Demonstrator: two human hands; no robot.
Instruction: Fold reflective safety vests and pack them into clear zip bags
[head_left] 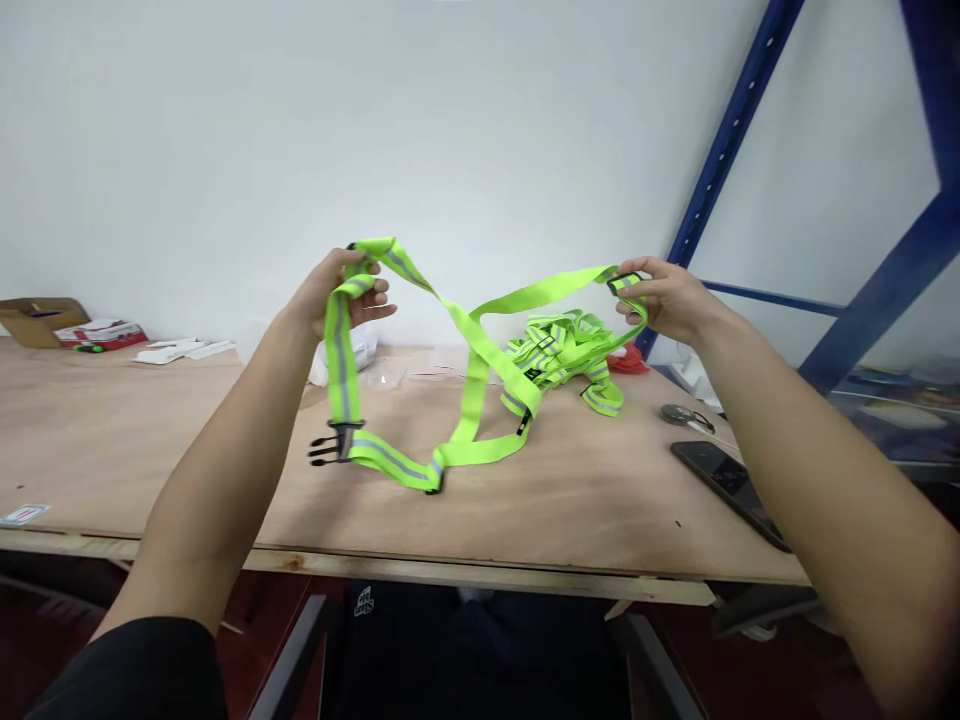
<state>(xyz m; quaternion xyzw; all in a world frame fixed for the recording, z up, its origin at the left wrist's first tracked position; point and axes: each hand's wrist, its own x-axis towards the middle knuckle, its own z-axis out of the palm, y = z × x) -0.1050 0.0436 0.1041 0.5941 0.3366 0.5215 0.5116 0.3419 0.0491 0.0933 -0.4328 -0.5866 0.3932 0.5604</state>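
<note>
Bare forearms (814, 435) lead to hands (669, 300) holding up a neon-yellow harness (343, 370).

Single head-worn view, near tabletop (570, 510), facing forward and down toward white wall (450, 130).

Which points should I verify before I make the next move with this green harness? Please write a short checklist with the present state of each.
1. Left hand has hold of the green harness: ok.
2. Right hand has hold of the other side: ok.
3. Black buckle fastened: not ok, its prongs stick out free.
4. Straps free of twists: not ok, one turns over between the hands.
5. Harness separate from the green strap pile: cannot tell, they overlap in this view.
6. Phone apart from the harness: ok, it lies on the table at the right.
</note>
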